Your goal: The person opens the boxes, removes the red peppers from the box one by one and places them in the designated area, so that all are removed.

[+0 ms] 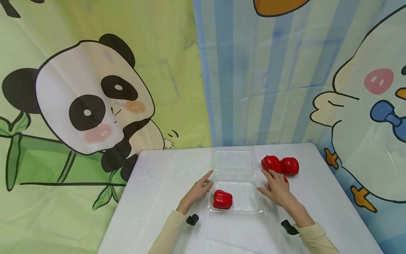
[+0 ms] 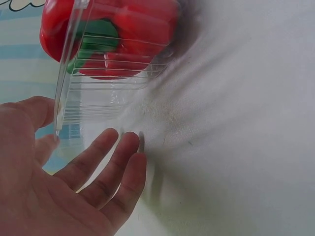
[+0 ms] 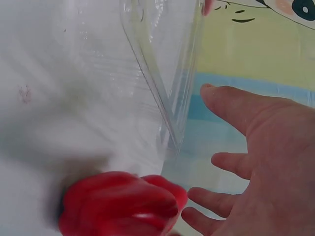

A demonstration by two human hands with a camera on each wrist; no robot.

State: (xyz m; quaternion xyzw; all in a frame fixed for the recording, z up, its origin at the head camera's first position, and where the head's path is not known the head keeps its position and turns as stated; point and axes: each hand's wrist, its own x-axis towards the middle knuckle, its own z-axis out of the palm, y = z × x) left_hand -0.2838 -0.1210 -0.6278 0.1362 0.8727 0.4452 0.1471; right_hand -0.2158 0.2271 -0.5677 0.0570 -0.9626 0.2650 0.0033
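My left hand (image 1: 197, 192) is at the left side of a clear plastic clamshell box (image 1: 245, 197), its thumb and a fingertip right at the rim (image 2: 60, 98) and the other fingers loosely extended beside the wall. A red bell pepper (image 1: 222, 199) with a green stem (image 2: 98, 42) lies in the box's front left corner. To the right of the box, my right hand (image 1: 277, 188) reaches over another red bell pepper (image 3: 120, 204), partly hidden beneath it in the head view. Its fingers are spread, with fingertips close to the pepper's side.
Two more red bell peppers, a left one (image 1: 271, 163) and a right one (image 1: 290, 166), sit side by side behind my right hand. The box's lid (image 1: 234, 160) lies open toward the back. A white cloth (image 1: 165, 176) covers the table; cartoon-printed curtains (image 1: 177, 70) hang behind.
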